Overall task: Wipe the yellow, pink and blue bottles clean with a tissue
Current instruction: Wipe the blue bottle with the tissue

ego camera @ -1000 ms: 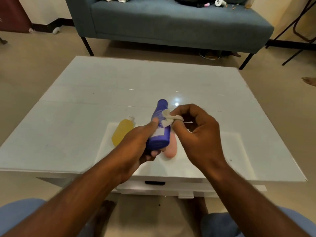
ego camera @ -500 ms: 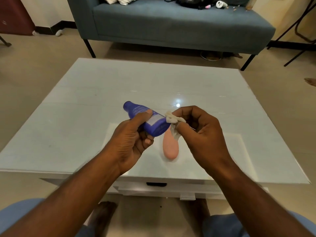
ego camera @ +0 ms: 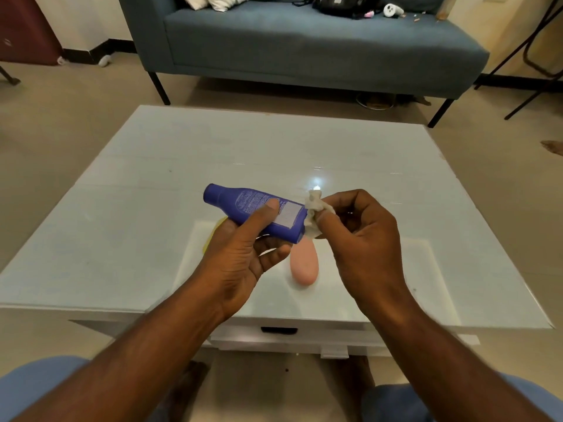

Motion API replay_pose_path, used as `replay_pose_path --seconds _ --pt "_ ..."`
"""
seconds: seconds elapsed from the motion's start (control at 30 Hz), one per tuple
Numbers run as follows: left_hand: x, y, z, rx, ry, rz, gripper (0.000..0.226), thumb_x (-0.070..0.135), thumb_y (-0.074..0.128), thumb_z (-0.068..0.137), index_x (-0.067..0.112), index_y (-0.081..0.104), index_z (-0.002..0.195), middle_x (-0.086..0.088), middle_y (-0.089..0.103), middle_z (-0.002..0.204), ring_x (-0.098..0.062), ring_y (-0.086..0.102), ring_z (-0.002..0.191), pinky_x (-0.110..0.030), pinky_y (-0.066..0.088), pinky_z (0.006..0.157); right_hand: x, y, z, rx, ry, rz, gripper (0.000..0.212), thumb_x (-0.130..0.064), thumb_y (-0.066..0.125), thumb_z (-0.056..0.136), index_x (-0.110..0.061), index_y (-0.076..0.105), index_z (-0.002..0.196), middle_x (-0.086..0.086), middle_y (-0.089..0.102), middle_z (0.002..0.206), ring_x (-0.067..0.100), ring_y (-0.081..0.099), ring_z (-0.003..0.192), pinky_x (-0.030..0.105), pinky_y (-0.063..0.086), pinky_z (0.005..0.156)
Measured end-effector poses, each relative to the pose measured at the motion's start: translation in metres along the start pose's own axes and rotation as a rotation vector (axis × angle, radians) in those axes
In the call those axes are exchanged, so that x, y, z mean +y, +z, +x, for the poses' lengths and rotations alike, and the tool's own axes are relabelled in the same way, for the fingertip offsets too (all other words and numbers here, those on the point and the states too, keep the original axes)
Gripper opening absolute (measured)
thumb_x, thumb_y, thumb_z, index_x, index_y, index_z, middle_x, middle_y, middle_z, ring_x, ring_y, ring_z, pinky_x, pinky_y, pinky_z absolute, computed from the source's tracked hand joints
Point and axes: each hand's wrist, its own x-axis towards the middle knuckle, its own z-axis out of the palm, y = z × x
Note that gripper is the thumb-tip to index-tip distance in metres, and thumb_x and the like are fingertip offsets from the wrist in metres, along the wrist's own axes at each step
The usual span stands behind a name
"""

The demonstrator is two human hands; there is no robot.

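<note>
The left hand [ego camera: 240, 257] wraps around the blue bottle [ego camera: 256, 212], lying sideways. The right hand [ego camera: 362, 239] pinches the tissue [ego camera: 313, 208] against its bottom. The pink bottle [ego camera: 304, 263] lies below, between both hands.

The left hand [ego camera: 240, 263] holds one bottle [ego camera: 256, 213] above the surface [ego camera: 122, 226], lying crosswise with its cap toward 10 o'clock. At 3 o'clock of that bottle's base, touching it, sits the tissue [ego camera: 315, 208], pinched in the right hand [ego camera: 362, 242]. A second bottle [ego camera: 304, 264] lies on the surface below them, at 6 o'clock. A third bottle [ego camera: 210, 239] shows only at the left hand's 9 o'clock edge. A sofa [ego camera: 304, 47] stands beyond the surface at 12 o'clock.
</note>
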Motion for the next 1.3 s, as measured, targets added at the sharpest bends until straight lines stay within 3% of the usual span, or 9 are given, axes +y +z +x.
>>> replay_pose_path --seconds 0.17,0.37,0.5,0.67,0.83,0.97,1.07,1.2,1.3 --pt "0.003 -0.003 0.003 0.022 0.025 -0.058 0.041 0.026 0.072 0.078 0.018 0.059 0.116 -0.01 0.078 0.092 -0.026 0.077 0.079 -0.03 0.062 0.06 0.002 0.006 -0.014 -0.196 0.037 0.001 0.01 -0.022 0.075 0.092 -0.027 0.068 0.092 -0.013 0.074 0.092 0.01 0.072 0.098 0.026 0.064 0.076" --pt "-0.003 -0.003 0.004 -0.03 0.052 0.012 0.038 0.024 0.072 0.08 0.023 0.058 0.115 -0.004 0.078 0.09 -0.025 0.076 0.08 -0.029 0.061 0.059 0.004 -0.001 0.001 -0.05 0.089 0.032 0.007 -0.024 0.074 0.094 -0.026 0.067 0.091 -0.009 0.074 0.09 0.016 0.073 0.095 0.038 0.066 0.079" --pt "-0.002 -0.008 0.008 -0.009 0.07 -0.01 0.036 0.025 0.071 0.081 0.021 0.058 0.115 -0.006 0.079 0.092 -0.028 0.077 0.087 -0.034 0.063 0.067 0.001 0.005 -0.016 -0.224 0.055 -0.011 0.009 -0.023 0.076 0.091 -0.02 0.068 0.092 -0.011 0.073 0.09 0.009 0.071 0.095 0.024 0.064 0.075" --pt "-0.004 -0.007 0.007 -0.053 0.112 0.14 0.038 0.032 0.073 0.075 0.028 0.059 0.111 0.001 0.078 0.087 -0.024 0.075 0.079 -0.028 0.059 0.061 0.002 -0.003 0.002 -0.072 0.096 0.022 0.008 -0.02 0.074 0.094 -0.018 0.067 0.092 -0.004 0.074 0.091 0.02 0.073 0.095 0.045 0.066 0.078" --pt "-0.001 -0.012 0.007 0.056 0.115 0.351 0.015 0.034 0.064 0.091 0.025 0.06 0.103 0.001 0.071 0.076 -0.019 0.065 0.071 -0.034 0.055 0.065 -0.002 0.005 -0.017 -0.3 -0.034 -0.117 0.009 -0.018 0.077 0.091 -0.019 0.068 0.093 -0.011 0.07 0.084 0.011 0.07 0.078 0.018 0.057 0.064" --pt "-0.009 -0.011 0.002 0.016 0.139 0.568 0.01 0.032 0.061 0.094 0.033 0.053 0.099 0.0 0.066 0.099 -0.024 0.069 0.09 -0.034 0.06 0.075 0.002 0.004 -0.007 -0.253 -0.062 -0.093 0.007 -0.018 0.075 0.093 -0.017 0.07 0.097 -0.012 0.071 0.087 0.011 0.071 0.083 0.016 0.057 0.068" --pt "-0.016 -0.008 -0.007 -0.099 0.164 0.684 0.008 0.032 0.057 0.097 0.033 0.054 0.104 0.002 0.07 0.093 -0.026 0.073 0.086 -0.043 0.063 0.078 0.002 0.005 -0.007 -0.221 -0.133 -0.139 0.01 -0.017 0.075 0.093 -0.015 0.07 0.102 -0.009 0.072 0.094 0.01 0.071 0.089 0.014 0.057 0.071" --pt "-0.015 -0.005 -0.012 -0.355 -0.014 0.688 0.048 0.055 0.049 0.095 0.016 0.056 0.121 -0.006 0.075 0.081 -0.023 0.07 0.061 -0.034 0.059 0.056 0.004 -0.005 0.005 -0.048 -0.235 -0.241 0.007 -0.014 0.071 0.096 -0.016 0.071 0.103 -0.007 0.071 0.098 0.009 0.069 0.092 0.015 0.058 0.074" --pt "-0.014 -0.002 -0.015 -0.311 -0.01 0.639 0.073 0.076 0.024 0.083 0.019 0.068 0.095 -0.01 0.073 0.073 -0.024 0.069 0.059 -0.038 0.06 0.057 0.003 -0.005 -0.002 -0.161 -0.295 -0.252 0.01 -0.007 0.072 0.091 -0.015 0.071 0.098 -0.008 0.07 0.094 0.01 0.068 0.089 0.017 0.056 0.071"
